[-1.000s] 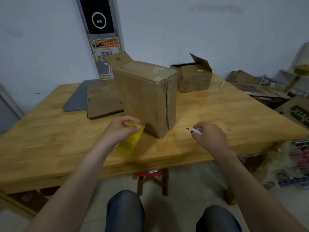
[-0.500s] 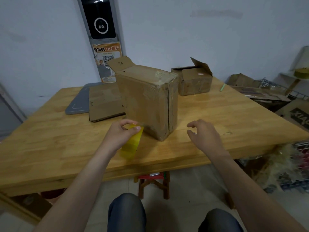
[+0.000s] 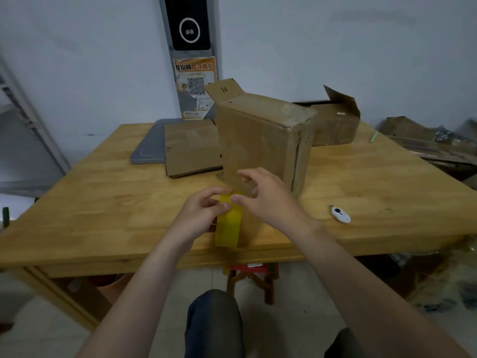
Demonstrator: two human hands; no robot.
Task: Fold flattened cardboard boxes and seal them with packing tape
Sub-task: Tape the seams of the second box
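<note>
Head view: both my hands met at the yellow tape roll (image 3: 228,228), just in front of the upright cardboard box (image 3: 263,140).
My left hand (image 3: 198,215) had its fingers curled round the roll, gripping it on edge. My right hand (image 3: 268,200) had its fingers spread apart, thumb tip touching the roll's top, the others close to the box's front face. The box stood on the wooden table (image 3: 103,202). A white cutter (image 3: 340,214) lay right of the box, flattened cardboard (image 3: 191,148) left of it, a smaller open box (image 3: 333,122) behind.
</note>
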